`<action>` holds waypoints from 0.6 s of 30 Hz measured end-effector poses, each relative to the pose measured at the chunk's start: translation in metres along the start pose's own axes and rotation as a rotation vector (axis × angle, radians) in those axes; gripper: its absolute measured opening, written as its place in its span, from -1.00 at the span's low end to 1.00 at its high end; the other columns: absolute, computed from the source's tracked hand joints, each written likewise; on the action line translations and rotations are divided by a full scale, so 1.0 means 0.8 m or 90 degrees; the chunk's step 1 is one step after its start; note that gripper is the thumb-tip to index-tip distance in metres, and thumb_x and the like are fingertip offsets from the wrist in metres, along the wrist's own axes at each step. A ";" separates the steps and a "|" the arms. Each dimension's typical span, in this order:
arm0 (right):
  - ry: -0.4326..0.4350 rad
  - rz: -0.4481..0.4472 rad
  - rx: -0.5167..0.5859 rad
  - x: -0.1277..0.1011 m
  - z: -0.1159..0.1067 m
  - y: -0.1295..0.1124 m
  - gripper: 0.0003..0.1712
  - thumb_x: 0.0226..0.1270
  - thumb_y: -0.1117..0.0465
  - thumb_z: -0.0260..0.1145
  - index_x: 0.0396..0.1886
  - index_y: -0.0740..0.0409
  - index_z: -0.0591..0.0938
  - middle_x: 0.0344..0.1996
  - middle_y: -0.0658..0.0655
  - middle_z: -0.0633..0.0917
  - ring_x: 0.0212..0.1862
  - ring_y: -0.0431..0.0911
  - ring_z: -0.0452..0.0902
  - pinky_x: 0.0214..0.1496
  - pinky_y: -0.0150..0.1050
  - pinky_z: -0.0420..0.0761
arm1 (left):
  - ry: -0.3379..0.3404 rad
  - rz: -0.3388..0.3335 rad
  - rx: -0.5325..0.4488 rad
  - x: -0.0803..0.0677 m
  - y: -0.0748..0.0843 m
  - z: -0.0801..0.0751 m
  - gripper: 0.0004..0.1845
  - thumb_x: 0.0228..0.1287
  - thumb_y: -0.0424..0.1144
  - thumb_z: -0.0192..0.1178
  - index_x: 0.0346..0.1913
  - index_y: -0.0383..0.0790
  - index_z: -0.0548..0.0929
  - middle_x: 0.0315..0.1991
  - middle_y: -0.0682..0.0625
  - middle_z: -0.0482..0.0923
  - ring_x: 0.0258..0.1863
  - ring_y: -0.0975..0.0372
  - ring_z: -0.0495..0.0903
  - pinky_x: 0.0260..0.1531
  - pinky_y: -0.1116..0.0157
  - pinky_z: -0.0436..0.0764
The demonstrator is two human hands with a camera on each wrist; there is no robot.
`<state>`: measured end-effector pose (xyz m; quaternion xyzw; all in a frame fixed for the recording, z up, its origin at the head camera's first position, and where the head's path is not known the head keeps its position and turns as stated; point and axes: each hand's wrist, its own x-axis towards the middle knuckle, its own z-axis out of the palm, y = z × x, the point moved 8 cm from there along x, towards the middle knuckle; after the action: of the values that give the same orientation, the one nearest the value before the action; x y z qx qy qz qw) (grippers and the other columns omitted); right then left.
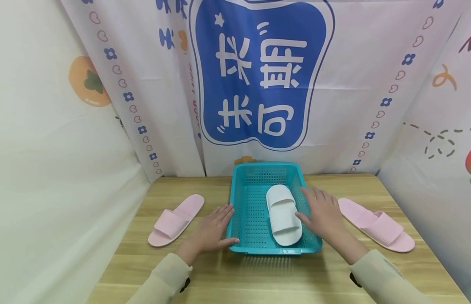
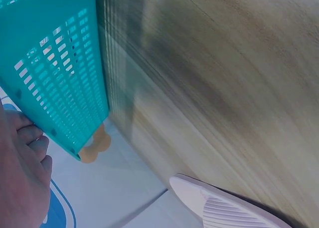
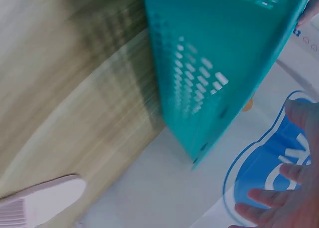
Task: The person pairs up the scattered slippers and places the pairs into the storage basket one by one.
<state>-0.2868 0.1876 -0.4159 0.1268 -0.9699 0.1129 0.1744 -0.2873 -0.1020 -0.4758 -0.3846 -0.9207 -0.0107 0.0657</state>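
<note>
A turquoise plastic basket [image 1: 235, 190] with perforated walls stands on the wooden table, and a white slipper [image 1: 284, 217] lies inside it toward the right wall. My left hand [image 1: 214, 230] rests against the basket's left rim, its fingers extended and the thumb near the front corner. Over the right side of the basket hovers my right hand [image 1: 324, 215], fingers spread and holding nothing; in the right wrist view, this hand [image 3: 294, 183] appears apart from the rim. One pink slipper [image 1: 170, 223] lies left of the basket, and another pink slipper [image 1: 379, 226] lies to its right.
The wood-grain table [image 1: 258, 283] ends at the back against a white printed cloth [image 1: 170, 105] bearing a blue panel [image 1: 258, 76]. Similar white cloth hangs along the left and right sides.
</note>
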 end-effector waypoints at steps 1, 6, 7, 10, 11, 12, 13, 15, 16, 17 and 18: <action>0.009 -0.008 0.003 -0.003 -0.001 0.003 -0.11 0.14 -0.10 0.45 0.39 0.13 0.33 0.23 0.45 0.41 0.24 0.35 0.29 0.18 0.37 0.26 | 0.001 0.001 -0.005 0.000 0.000 0.000 0.02 0.30 0.45 -0.20 0.45 -0.41 0.17 0.48 -0.25 0.06 0.47 0.00 0.03 0.41 0.11 0.07; 0.049 -0.036 0.015 -0.017 -0.006 0.018 -0.11 0.11 -0.08 0.47 0.36 0.16 0.34 0.20 0.46 0.42 0.22 0.34 0.32 0.15 0.38 0.28 | -0.002 -0.009 -0.012 -0.001 -0.002 0.004 0.02 0.30 0.46 -0.20 0.46 -0.40 0.17 0.49 -0.23 0.04 0.48 0.02 0.00 0.42 0.13 0.00; 0.056 -0.041 0.017 -0.020 -0.007 0.021 -0.11 0.10 -0.09 0.47 0.36 0.16 0.35 0.20 0.46 0.43 0.22 0.34 0.32 0.15 0.38 0.28 | -0.002 -0.010 -0.013 -0.001 -0.002 0.004 0.02 0.30 0.46 -0.20 0.46 -0.39 0.17 0.49 -0.23 0.04 0.48 0.03 0.00 0.43 0.14 -0.01; 0.074 -0.056 0.021 -0.027 -0.009 0.031 -0.10 0.08 -0.10 0.48 0.34 0.18 0.36 0.19 0.45 0.43 0.21 0.33 0.33 0.14 0.38 0.30 | -0.003 -0.013 -0.018 -0.001 -0.003 0.006 0.02 0.29 0.46 -0.19 0.47 -0.39 0.16 0.49 -0.22 0.03 0.48 0.03 -0.01 0.43 0.15 -0.03; 0.078 -0.060 0.021 -0.030 -0.009 0.034 -0.10 0.08 -0.11 0.48 0.34 0.18 0.36 0.19 0.45 0.43 0.21 0.33 0.33 0.15 0.38 0.30 | -0.002 -0.012 -0.021 -0.001 -0.003 0.006 0.02 0.30 0.45 -0.18 0.46 -0.39 0.16 0.49 -0.22 0.03 0.48 0.03 -0.01 0.43 0.14 -0.03; 0.084 -0.065 0.021 -0.033 -0.010 0.038 -0.10 0.07 -0.11 0.48 0.33 0.19 0.37 0.19 0.45 0.44 0.20 0.33 0.34 0.15 0.38 0.31 | 0.000 -0.011 -0.024 -0.001 -0.003 0.006 0.01 0.30 0.45 -0.17 0.46 -0.39 0.16 0.49 -0.22 0.04 0.48 0.02 0.00 0.43 0.14 -0.02; 0.091 -0.071 0.023 -0.035 -0.011 0.041 -0.10 0.07 -0.11 0.48 0.33 0.20 0.38 0.19 0.45 0.44 0.20 0.33 0.34 0.16 0.37 0.31 | 0.000 -0.012 -0.027 -0.001 -0.003 0.006 0.01 0.30 0.44 -0.16 0.46 -0.39 0.16 0.49 -0.22 0.04 0.48 0.02 -0.01 0.43 0.13 -0.01; 0.097 -0.081 0.027 -0.039 -0.012 0.047 -0.10 0.06 -0.11 0.48 0.32 0.20 0.38 0.18 0.44 0.44 0.19 0.35 0.35 0.17 0.37 0.29 | 0.001 -0.011 -0.032 -0.002 -0.004 0.007 0.01 0.30 0.44 -0.16 0.47 -0.39 0.15 0.49 -0.23 0.03 0.48 0.02 -0.01 0.43 0.12 -0.01; 0.102 -0.087 0.029 -0.041 -0.012 0.051 -0.10 0.06 -0.10 0.49 0.33 0.20 0.38 0.18 0.44 0.45 0.18 0.35 0.35 0.18 0.37 0.28 | 0.001 -0.012 -0.034 -0.002 -0.004 0.007 0.01 0.30 0.44 -0.17 0.47 -0.39 0.15 0.49 -0.23 0.03 0.48 0.02 -0.01 0.43 0.12 -0.01; 0.104 -0.091 0.031 -0.043 -0.012 0.054 -0.10 0.05 -0.10 0.49 0.32 0.21 0.38 0.17 0.44 0.45 0.17 0.36 0.36 0.18 0.37 0.27 | 0.002 -0.012 -0.037 -0.002 -0.004 0.007 0.02 0.30 0.45 -0.17 0.47 -0.39 0.15 0.49 -0.23 0.04 0.48 0.02 -0.02 0.43 0.13 -0.02; 0.106 -0.096 0.035 -0.045 -0.011 0.058 -0.10 0.04 -0.09 0.50 0.32 0.21 0.39 0.17 0.43 0.45 0.16 0.37 0.36 0.17 0.37 0.27 | 0.002 -0.013 -0.039 -0.002 -0.004 0.007 0.02 0.30 0.45 -0.17 0.47 -0.39 0.15 0.49 -0.23 0.04 0.48 0.02 -0.02 0.43 0.13 -0.03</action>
<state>-0.2645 0.2410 -0.4290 0.1941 -0.9362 0.1364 0.2591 -0.2892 -0.1053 -0.4811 -0.3769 -0.9238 -0.0399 0.0550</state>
